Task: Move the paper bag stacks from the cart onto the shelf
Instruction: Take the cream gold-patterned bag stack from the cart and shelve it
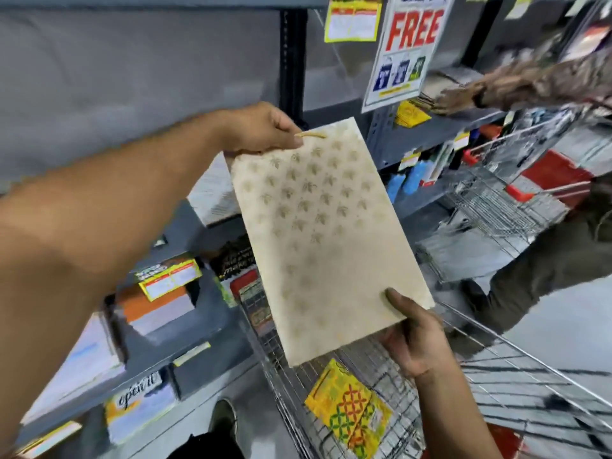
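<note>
A flat stack of cream paper bags printed with gold bee motifs hangs in the air above the wire cart. My left hand pinches its top edge by the gold cord handle. My right hand grips the lower right corner, thumb on the front face. In the cart's basket lies a yellow paper bag stack with a red and green pattern. The grey shelf stands to the left, its tiers holding other bags and boxes.
Another person's sleeved arm reaches onto a shelf at the upper right, beside a second wire cart with red handles. A "FREE" sign and yellow price tags hang from the shelving. My shoe is near the cart's front.
</note>
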{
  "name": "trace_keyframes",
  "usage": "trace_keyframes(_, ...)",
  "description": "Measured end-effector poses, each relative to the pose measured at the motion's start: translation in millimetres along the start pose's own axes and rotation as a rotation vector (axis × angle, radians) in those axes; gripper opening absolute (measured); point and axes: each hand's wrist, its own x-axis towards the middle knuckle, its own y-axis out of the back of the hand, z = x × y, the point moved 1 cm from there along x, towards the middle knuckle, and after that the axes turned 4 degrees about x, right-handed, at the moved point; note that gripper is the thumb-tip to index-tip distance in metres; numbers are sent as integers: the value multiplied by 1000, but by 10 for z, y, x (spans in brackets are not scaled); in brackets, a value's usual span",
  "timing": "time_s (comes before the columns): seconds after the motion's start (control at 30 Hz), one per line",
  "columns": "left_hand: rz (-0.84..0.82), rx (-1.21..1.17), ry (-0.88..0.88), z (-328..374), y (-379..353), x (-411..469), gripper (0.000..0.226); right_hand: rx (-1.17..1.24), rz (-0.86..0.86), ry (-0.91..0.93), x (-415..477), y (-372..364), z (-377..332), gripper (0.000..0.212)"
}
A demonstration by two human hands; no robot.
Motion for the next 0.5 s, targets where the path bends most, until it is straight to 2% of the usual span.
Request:
trace_keyframes(0.07,11,0,3,-61,162,-81,20,-34,-64,-24,23,-136,40,37)
trace_keyframes(0.23,82,-13,103,-441,490,-297,27,-134,-171,-58,185,-504,208,28)
trace_keyframes(0.33,158,67,266,-759,751,-530,50,-172,-219,-64,346,-770,407,28)
trace_keyframes(0.4,219,91,435,-1044,967,-783,61,-164,-249,-100,469,-976,596,33)
trace_keyframes(0.5,179,-229,604,-1580,1232,-1222,59,-192,-261,-145,655,-1324,927,41)
